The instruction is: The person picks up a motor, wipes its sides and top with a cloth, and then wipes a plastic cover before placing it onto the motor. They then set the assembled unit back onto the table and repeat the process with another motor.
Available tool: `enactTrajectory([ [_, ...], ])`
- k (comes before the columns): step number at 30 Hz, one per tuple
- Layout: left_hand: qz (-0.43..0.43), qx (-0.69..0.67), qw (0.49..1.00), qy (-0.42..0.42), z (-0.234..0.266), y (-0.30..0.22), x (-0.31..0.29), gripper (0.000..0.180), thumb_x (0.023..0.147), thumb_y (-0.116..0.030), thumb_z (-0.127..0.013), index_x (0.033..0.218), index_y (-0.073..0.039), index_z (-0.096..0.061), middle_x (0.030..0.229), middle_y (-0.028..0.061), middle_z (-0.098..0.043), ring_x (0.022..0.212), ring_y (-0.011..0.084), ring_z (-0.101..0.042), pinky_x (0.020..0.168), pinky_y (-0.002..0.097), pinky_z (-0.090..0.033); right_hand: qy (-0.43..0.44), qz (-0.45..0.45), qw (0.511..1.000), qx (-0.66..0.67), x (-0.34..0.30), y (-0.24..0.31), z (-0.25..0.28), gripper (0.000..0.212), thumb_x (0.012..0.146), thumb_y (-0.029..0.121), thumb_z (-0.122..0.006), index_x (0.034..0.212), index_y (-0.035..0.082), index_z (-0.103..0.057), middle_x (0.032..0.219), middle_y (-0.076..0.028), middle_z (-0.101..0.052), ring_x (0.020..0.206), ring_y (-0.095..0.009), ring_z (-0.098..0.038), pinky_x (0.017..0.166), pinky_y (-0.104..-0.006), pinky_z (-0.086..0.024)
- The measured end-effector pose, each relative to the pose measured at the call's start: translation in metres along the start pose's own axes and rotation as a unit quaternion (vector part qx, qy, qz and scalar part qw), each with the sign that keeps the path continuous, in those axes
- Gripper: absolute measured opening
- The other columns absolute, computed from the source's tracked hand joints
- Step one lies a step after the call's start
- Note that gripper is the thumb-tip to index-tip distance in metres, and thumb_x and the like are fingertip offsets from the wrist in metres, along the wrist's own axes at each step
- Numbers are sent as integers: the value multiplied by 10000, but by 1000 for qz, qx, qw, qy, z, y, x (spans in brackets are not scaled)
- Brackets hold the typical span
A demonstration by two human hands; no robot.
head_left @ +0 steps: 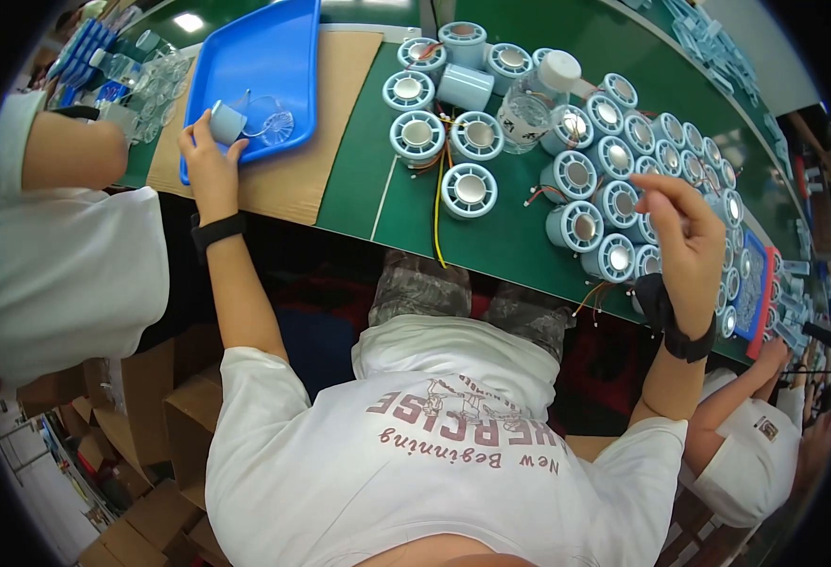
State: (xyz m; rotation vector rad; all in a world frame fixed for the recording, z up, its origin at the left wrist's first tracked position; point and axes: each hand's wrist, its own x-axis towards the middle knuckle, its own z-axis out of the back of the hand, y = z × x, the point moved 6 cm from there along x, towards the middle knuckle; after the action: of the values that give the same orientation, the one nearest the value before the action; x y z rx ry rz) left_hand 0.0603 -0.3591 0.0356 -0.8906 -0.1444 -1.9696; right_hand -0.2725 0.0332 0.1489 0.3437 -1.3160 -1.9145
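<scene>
My left hand (pixel 210 168) is closed around a small light-blue cylinder (pixel 228 122), which it holds over the blue tray (pixel 293 57) at the left. Just right of that cylinder, a clear plastic piece with a round ribbed end (pixel 277 124) lies in the tray. My right hand (pixel 685 231) hovers above the right-hand group of light-blue cylindrical housings (pixel 616 157). Its fingers are loosely bent and apart, and I see nothing in them. These housings have slotted rims and silver round centres; thin wires come from several of them.
Cardboard (pixel 349 94) lies under the tray on the green table (pixel 359 189). A clear bottle with a white cap (pixel 526 113) stands among the housings. Yellow and black wires (pixel 439 208) hang toward the front edge. A person's sleeve (pixel 66 255) is close at the left; another person (pixel 751 444) sits at the right.
</scene>
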Motion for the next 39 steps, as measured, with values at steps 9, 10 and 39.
enactTrajectory([
  [9,-17,-83,996,9,39,-53,-28,283,876,-97,-662,1158,-68,-656,1069,144,-593,921,280,-599,802,346,-489,190,63,962,-185,-2,-5,-35,222,872,86,-630,1086,56,-679,874,-104,-660,648,-157,-586,555,-267,-464],
  [10,-3,-106,994,11,47,-75,-38,290,871,-85,-668,1160,-76,-662,1076,144,-582,914,280,-593,791,333,-494,174,46,968,-176,-1,-2,-24,226,872,89,-631,1090,55,-677,869,-95,-659,640,-146,-584,551,-262,-462],
  [39,235,-735,509,381,30,-233,-158,500,923,-220,-663,1303,54,-488,1136,70,-621,1024,136,-594,872,273,-487,196,164,965,-59,-42,5,-99,691,630,43,-811,1277,100,-572,1241,-98,-551,1059,-292,-584,837,-313,-505],
])
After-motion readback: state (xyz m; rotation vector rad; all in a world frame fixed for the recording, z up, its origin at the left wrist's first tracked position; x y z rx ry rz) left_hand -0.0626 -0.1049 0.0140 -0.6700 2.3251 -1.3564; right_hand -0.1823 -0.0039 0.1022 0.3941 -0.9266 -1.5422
